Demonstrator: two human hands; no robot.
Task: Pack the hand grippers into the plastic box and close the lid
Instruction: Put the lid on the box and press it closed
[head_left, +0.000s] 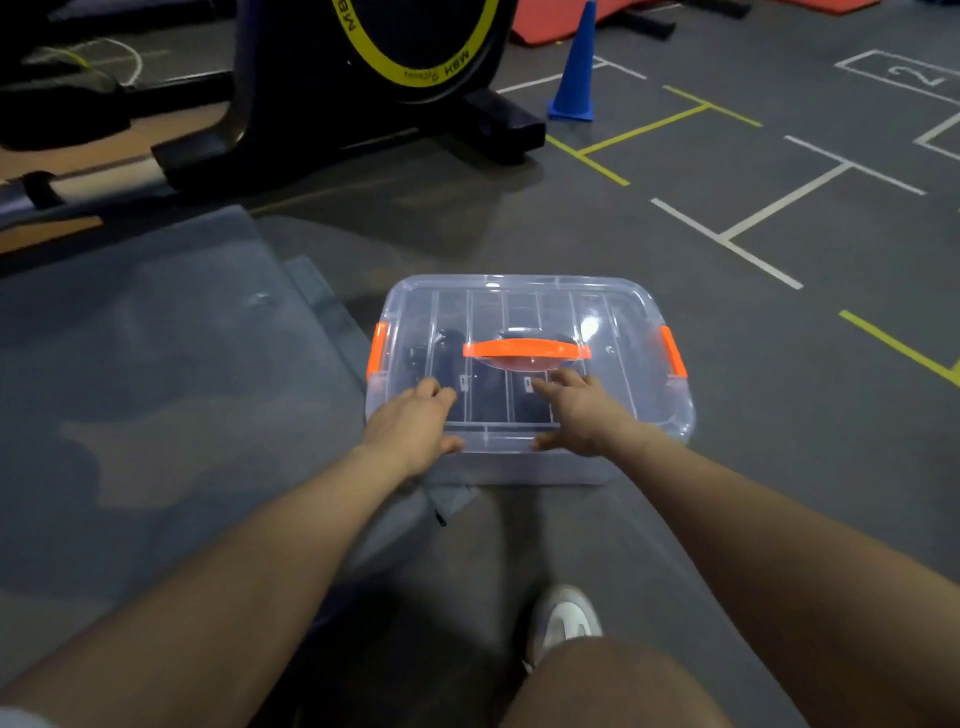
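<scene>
At the 9 o'clock side of the floor (519, 234) lies a grey mat (156, 364), its near edge just beside the plastic box (670, 415). At 11 o'clock stands an exercise bike (322, 104), black, with a yellow ring on the wheel housing; the ring carries lettering that reads "MBH", smaller words beside it too blurred to read. Blue cone (574, 73) at 1 o'clock, red mats (550, 21) behind it. Floor lines in white and yellow from 1 to 3 o'clock; a painted square at 2 o'clock holds the numeral "2".

The box sits at centre on the floor, lid (613, 312) on top, orange handle (524, 349) across the lid, an orange latch at each short end. Dark hand grippers (488, 384) show through the clear lid, inside the box.

Left hand (415, 421) rests on the lid's near left part, fingers loosely bent on the plastic, thumb along the near rim; grip open, holding nothing. Right hand (582, 415) lies flat on the lid just below the handle, fingers straight, thumb at the near rim; grip open too.

A white shoe (566, 618) at 6 o'clock.
</scene>
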